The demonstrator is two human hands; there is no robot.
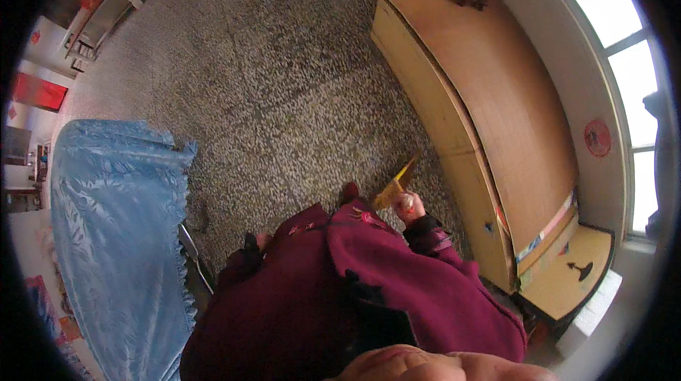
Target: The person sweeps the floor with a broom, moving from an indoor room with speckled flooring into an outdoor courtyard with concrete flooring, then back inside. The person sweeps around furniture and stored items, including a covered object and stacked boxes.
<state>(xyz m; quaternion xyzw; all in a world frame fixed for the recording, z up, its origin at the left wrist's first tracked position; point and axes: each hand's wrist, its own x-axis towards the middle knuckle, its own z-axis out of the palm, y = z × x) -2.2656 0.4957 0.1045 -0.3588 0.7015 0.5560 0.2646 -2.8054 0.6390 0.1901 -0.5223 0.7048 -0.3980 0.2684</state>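
Right hand [409,206] closed around what looks like a straw hand broom [387,195].
The broom shows between the maroon coat [418,289] and the wood-topped cabinet [496,90], against speckled flooring [298,118]; the left hand [263,240] is mostly hidden, its grip impossible to tell.

Wears a long wine-red coat [440,296] of matte, woolly-looking cloth, darker toward the left side and flaring broadly. Bears pink blossom embroidery [363,216] with pale stems near the right front hem, plus smaller pink flowers [301,228] on the left front. Shows ragged-edged black trim [365,290] higher up. Has a bare right hand [414,209] beyond a fuzzy black cuff [424,225], edged by a glossy purple band [438,243]. Wears dark red footwear [350,191], visible only at one rounded toe.
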